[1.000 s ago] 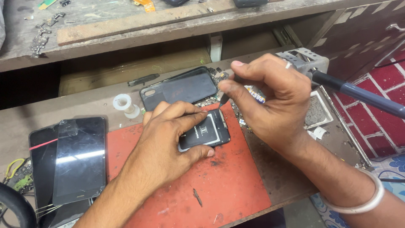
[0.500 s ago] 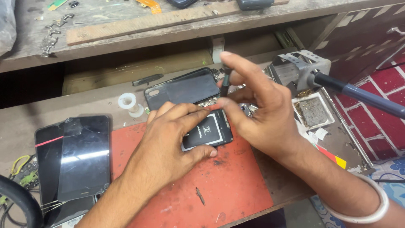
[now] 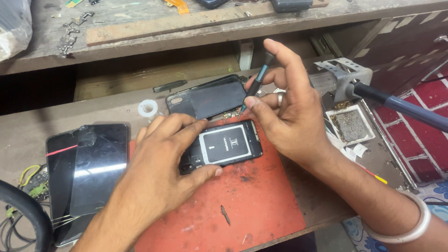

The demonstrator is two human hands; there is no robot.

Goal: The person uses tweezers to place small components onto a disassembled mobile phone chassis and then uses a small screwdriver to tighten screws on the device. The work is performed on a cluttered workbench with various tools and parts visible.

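Now the opened phone (image 3: 223, 148) is pinned on the red mat (image 3: 242, 205) near the bench's front edge by the left hand (image 3: 161, 163). Farther back, the screwdriver (image 3: 254, 86), raised since a moment ago, is pinched in the right hand (image 3: 291, 116), tip at the phone's top corner, suggesting screw work.

Two hands (image 3: 158, 172), one screwdriver (image 3: 255, 86), four phones (image 3: 223, 147).

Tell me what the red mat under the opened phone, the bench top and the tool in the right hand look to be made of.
Red mat: probably rubber or silicone; matt, scuffed, lying flat.
Bench top: worn bare wood by the look; dull, grey-brown, visible grain.
Screwdriver in the right hand: dark handle, likely plastic, with a thin, probably metal shaft; too small to be sure.
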